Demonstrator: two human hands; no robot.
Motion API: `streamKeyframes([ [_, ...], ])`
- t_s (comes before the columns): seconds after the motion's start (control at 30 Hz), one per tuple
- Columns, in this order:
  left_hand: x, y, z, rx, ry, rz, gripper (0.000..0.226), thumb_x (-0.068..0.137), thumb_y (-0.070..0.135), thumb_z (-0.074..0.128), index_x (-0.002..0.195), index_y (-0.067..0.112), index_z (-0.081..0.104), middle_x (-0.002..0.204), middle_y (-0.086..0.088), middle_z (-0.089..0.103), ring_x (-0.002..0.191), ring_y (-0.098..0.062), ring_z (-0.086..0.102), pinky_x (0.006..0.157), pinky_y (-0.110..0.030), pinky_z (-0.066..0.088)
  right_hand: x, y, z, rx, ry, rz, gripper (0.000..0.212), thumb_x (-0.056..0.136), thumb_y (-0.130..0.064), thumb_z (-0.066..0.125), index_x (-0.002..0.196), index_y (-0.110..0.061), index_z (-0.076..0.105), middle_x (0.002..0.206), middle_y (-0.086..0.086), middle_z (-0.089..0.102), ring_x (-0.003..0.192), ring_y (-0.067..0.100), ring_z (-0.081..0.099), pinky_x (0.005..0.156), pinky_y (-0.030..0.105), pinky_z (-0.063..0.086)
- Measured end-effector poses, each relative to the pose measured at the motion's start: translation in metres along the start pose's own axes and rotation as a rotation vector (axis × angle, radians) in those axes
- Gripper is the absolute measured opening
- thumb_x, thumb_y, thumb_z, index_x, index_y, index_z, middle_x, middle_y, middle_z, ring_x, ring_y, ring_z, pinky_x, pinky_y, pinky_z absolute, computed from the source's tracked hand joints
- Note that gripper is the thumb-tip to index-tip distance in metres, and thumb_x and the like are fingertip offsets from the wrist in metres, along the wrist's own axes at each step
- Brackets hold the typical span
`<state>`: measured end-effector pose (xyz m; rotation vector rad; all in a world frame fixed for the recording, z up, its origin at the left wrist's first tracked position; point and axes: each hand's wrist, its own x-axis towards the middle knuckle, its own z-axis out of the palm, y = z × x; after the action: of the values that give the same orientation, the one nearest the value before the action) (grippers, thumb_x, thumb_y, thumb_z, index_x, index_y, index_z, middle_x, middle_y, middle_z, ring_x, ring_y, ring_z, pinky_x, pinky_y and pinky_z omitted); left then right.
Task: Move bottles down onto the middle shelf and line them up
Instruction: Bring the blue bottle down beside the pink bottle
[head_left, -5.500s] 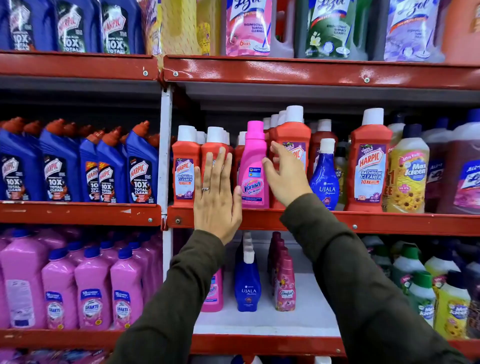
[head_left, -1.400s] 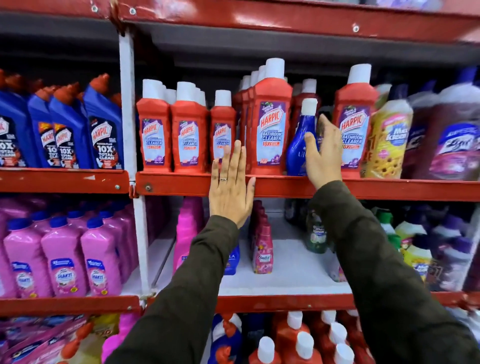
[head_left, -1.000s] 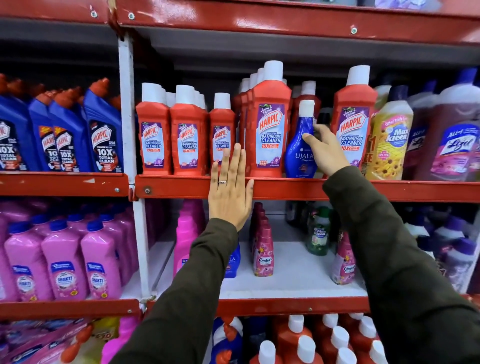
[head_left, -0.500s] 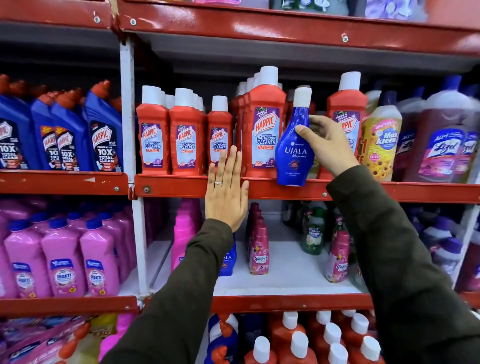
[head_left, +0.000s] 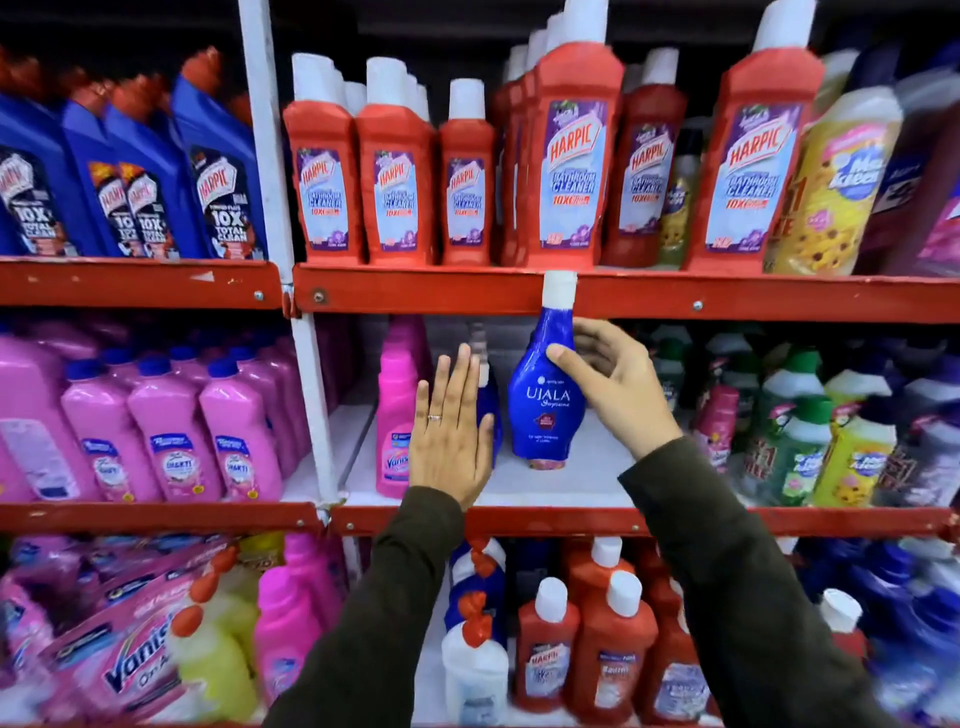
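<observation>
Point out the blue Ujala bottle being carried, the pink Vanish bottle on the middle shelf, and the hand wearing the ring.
Blue Ujala bottle (head_left: 546, 410): head view, on its front label.
Pink Vanish bottle (head_left: 395, 415): head view, on its body.
Left hand (head_left: 450, 441): head view, on its back, beside the ring.

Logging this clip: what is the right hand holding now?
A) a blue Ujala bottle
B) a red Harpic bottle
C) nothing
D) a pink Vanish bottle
A: the right hand grips the blue Ujala bottle in front of the middle shelf.
</observation>
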<state>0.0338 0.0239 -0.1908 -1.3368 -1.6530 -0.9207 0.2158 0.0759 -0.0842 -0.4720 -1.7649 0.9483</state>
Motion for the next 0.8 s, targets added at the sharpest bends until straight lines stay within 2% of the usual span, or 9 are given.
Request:
streamKeyframes([
  [0.1,-0.035,-0.01,0.016,0.068,-0.078,-0.007,0.067,0.099,0.027,0.033,0.159,0.005,0.014,0.168,-0.004,0.011,0.158,-0.017,-0.008,0.128,-0.037,-0.009,-0.012,0.03,0.013,-0.021,-0.013,0.058,0.032,0.087,-0.017,0.071,0.117,-0.014,0.063,0.113,0.003,0.071,0.103,0.019,0.066,0.091,0.031,0.053],
  [0.17,-0.053,-0.015,0.028,0.088,-0.125,-0.028,0.071,0.099,0.028,0.034,0.161,0.007,0.008,0.169,-0.005,0.009,0.158,-0.018,-0.008,0.128,-0.038,-0.007,-0.014,0.049,0.022,-0.032,-0.037,0.085,0.031,0.086,-0.014,0.072,0.115,-0.018,0.062,0.111,-0.001,0.07,0.101,0.014,0.066,0.088,0.025,0.052],
  [0.27,-0.074,-0.021,0.043,0.087,-0.17,-0.068,0.073,0.1,0.029,0.032,0.161,0.01,-0.003,0.17,-0.006,-0.005,0.158,-0.018,-0.008,0.129,-0.039,-0.004,-0.014,0.074,0.037,-0.049,-0.071,0.13,0.034,0.086,-0.014,0.072,0.117,-0.019,0.059,0.113,-0.002,0.068,0.104,0.011,0.064,0.086,0.016,0.05],
  [0.33,-0.081,-0.025,0.052,0.09,-0.195,-0.086,0.073,0.101,0.03,0.03,0.161,0.009,-0.006,0.17,-0.006,-0.011,0.158,-0.019,-0.009,0.128,-0.04,-0.003,-0.013,0.091,0.047,-0.052,-0.081,0.163,0.037,0.085,-0.014,0.073,0.119,-0.019,0.058,0.112,-0.006,0.065,0.103,0.007,0.062,0.084,0.009,0.049],
  [0.4,-0.086,-0.026,0.058,0.098,-0.213,-0.093,0.074,0.1,0.031,0.031,0.161,0.008,-0.005,0.17,-0.008,-0.008,0.158,-0.021,-0.007,0.128,-0.04,-0.003,-0.013,0.103,0.058,-0.047,-0.094,0.187,0.039,0.085,-0.013,0.073,0.12,-0.019,0.057,0.111,-0.009,0.064,0.103,0.002,0.06,0.085,0.006,0.048],
  [0.47,-0.089,-0.025,0.064,0.116,-0.23,-0.086,0.072,0.1,0.032,0.031,0.16,0.006,0.001,0.169,-0.009,-0.001,0.157,-0.026,0.004,0.127,-0.042,-0.002,-0.01,0.114,0.067,-0.058,-0.121,0.21,0.041,0.086,-0.013,0.072,0.123,-0.013,0.056,0.118,-0.003,0.065,0.108,0.008,0.061,0.093,0.015,0.049],
  [0.53,-0.091,-0.025,0.069,0.129,-0.233,-0.086,0.072,0.101,0.034,0.03,0.159,0.004,0.001,0.168,-0.01,-0.004,0.156,-0.028,0.006,0.126,-0.043,-0.002,-0.009,0.12,0.076,-0.07,-0.149,0.233,0.043,0.086,-0.013,0.071,0.127,-0.01,0.056,0.125,0.004,0.065,0.114,0.015,0.06,0.099,0.026,0.049],
  [0.67,-0.093,-0.028,0.071,0.17,-0.224,-0.09,0.076,0.101,0.036,0.025,0.158,0.004,-0.015,0.166,-0.012,-0.026,0.155,-0.023,-0.021,0.126,-0.042,-0.009,-0.007,0.127,0.089,-0.085,-0.17,0.243,0.042,0.086,-0.012,0.071,0.126,-0.012,0.055,0.127,0.006,0.064,0.115,0.016,0.059,0.1,0.027,0.049],
  [0.8,-0.093,-0.028,0.072,0.193,-0.241,-0.086,0.076,0.101,0.037,0.025,0.158,0.004,-0.016,0.165,-0.011,-0.03,0.154,-0.023,-0.025,0.125,-0.042,-0.006,-0.004,0.13,0.093,-0.099,-0.167,0.238,0.043,0.087,-0.012,0.07,0.127,-0.012,0.055,0.128,0.006,0.063,0.117,0.016,0.058,0.1,0.028,0.048],
])
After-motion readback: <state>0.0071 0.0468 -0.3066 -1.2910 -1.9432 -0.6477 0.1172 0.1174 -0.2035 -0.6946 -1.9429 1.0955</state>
